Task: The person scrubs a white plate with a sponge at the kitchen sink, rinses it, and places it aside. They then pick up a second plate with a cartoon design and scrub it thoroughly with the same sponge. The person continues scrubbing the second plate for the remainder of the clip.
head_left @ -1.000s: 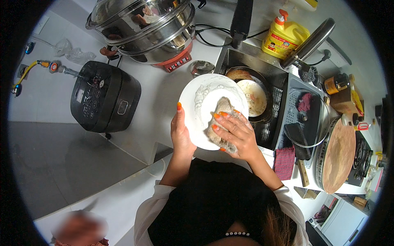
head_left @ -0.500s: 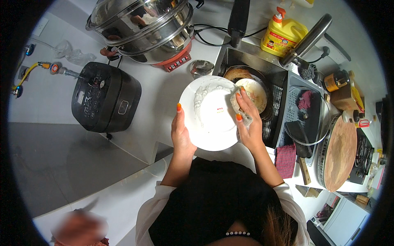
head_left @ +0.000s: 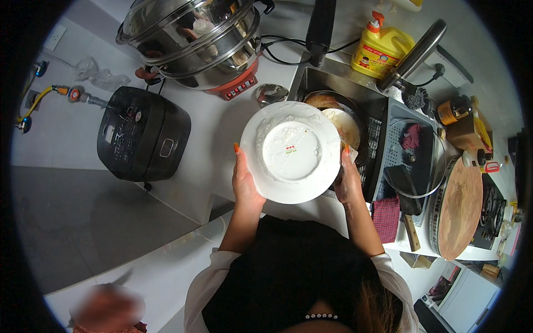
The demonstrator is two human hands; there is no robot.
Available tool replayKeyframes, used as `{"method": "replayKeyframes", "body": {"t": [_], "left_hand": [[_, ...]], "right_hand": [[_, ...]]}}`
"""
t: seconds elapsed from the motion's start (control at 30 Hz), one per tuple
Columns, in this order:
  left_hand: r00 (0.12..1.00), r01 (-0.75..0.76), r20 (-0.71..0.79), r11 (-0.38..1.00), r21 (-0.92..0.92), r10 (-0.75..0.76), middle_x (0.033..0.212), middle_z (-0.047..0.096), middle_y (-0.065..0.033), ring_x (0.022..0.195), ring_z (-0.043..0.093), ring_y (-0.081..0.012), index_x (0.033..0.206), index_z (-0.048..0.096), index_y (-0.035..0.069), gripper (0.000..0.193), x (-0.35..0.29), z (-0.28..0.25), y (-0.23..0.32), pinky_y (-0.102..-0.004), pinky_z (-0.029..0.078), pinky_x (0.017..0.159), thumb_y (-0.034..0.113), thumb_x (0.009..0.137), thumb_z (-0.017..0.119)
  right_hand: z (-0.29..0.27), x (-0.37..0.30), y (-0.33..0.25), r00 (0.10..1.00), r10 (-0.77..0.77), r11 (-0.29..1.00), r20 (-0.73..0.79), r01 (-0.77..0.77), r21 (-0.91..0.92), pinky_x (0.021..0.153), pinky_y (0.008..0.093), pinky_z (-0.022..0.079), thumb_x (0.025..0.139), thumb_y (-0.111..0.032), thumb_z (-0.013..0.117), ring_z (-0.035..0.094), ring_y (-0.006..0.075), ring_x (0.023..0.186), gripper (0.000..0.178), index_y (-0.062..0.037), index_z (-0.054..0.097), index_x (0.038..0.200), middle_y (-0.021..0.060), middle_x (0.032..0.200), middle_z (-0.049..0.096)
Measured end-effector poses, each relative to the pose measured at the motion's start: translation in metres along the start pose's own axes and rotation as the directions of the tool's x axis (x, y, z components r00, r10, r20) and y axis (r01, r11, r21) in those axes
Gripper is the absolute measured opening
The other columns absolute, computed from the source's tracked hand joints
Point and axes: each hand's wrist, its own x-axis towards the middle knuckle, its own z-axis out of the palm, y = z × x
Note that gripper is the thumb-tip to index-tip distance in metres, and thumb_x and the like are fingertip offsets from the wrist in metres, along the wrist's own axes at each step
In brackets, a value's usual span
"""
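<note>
Midway, white plate (head_left: 291, 150), left grip (head_left: 247, 186), right grip (head_left: 348, 182) opposite

A white counter (head_left: 205, 144) carries it all. A black rice cooker (head_left: 141, 133) sits close to its left edge; toward the back edge stands a red-fronted base (head_left: 237, 83) bearing a steel pot. A steel sink (head_left: 330, 79) is set in farther right – a small shiny dish (head_left: 272, 94) just beside its left rim. Nearer the right end lies a round wooden board (head_left: 459, 208); a checked cloth (head_left: 385, 220) lies by the front edge.
</note>
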Motion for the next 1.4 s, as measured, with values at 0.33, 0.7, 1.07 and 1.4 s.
{"method": "replayKeyframes", "body": {"t": [0.33, 0.7, 1.07, 1.4], "left_hand": [[0.998, 0.056, 0.019, 0.998, 0.019, -0.057, 0.136, 0.044, -0.0135, 0.123, 0.046, -0.0274, 0.138, 0.035, 0.005, 0.066, 0.014, -0.018, -0.008, -0.0425, 0.038, 0.102, 0.054, 0.094, 0.035], [0.98, 0.145, -0.163, 0.968, 0.205, -0.113, 0.143, 0.036, -0.0065, 0.13, 0.037, -0.0198, 0.142, 0.029, 0.009, 0.051, 0.015, -0.014, -0.011, -0.0397, 0.031, 0.107, 0.038, 0.1, 0.032], [0.972, 0.214, -0.162, 0.92, 0.329, -0.168, 0.151, 0.018, -0.0104, 0.139, 0.014, -0.0267, 0.147, 0.015, 0.014, 0.07, 0.006, -0.011, -0.008, -0.0473, 0.006, 0.111, 0.053, 0.093, 0.039], [0.949, 0.314, 0.0, 0.944, 0.099, -0.315, 0.135, 0.036, -0.0117, 0.125, 0.036, -0.0254, 0.14, 0.026, 0.02, 0.06, -0.018, 0.016, 0.013, -0.0479, 0.024, 0.105, 0.045, 0.091, 0.049]], "right_hand": [[0.009, -0.025, -0.014, 0.986, -0.048, 0.997, 0.162, 0.037, 0.07, 0.094, 0.0405, 0.043, 0.076, -0.021, 0.076, 0.052, 0.0231, 0.114, 0.067, -0.004, 0.043, 0.132, 0.0103, 0.122, 0.056], [0.026, -0.044, -0.03, 0.965, -0.182, 0.981, 0.19, 0.165, 0.106, 0.086, 0.0309, 0.048, 0.076, -0.004, 0.074, 0.06, 0.0169, 0.098, 0.047, 0.0011, 0.053, 0.119, 0.0102, 0.108, 0.062], [0.034, -0.044, -0.028, 0.896, -0.373, 0.906, 0.241, 0.408, -0.116, 0.078, 0.0247, 0.047, 0.081, -0.007, 0.071, 0.059, 0.0107, 0.086, 0.031, 0.0043, 0.06, 0.108, 0.0071, 0.098, 0.065], [0.034, -0.03, -0.009, 0.681, -0.543, 0.417, 0.491, 0.726, -0.547, 0.072, 0.0328, 0.05, 0.069, -0.001, 0.071, 0.066, 0.0281, 0.08, 0.027, -0.0013, 0.067, 0.096, 0.0143, 0.091, 0.068]]}}
